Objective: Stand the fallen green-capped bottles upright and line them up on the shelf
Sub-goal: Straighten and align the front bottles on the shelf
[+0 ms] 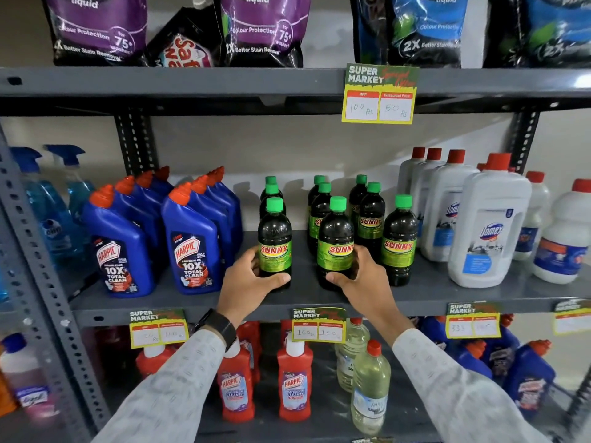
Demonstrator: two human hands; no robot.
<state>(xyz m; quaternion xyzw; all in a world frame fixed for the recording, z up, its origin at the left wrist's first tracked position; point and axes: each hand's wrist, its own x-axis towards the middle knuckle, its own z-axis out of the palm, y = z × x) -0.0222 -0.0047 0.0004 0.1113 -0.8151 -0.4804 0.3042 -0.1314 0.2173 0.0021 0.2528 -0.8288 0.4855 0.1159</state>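
My left hand (252,279) and right hand (361,276) each hold a dark green-capped plastic bottle (275,244); I slide both level with the front bottle (399,241) beside the white jugs (489,225).

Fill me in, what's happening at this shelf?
A person is tidying the green-capped Sunny bottles on the middle shelf. The left hand grips the front-left bottle near its base, and the right hand grips the front-middle bottle the same way. Both stand upright near the shelf's front edge. A third front bottle stands untouched to the right, with more upright behind. None of the visible bottles is lying down.
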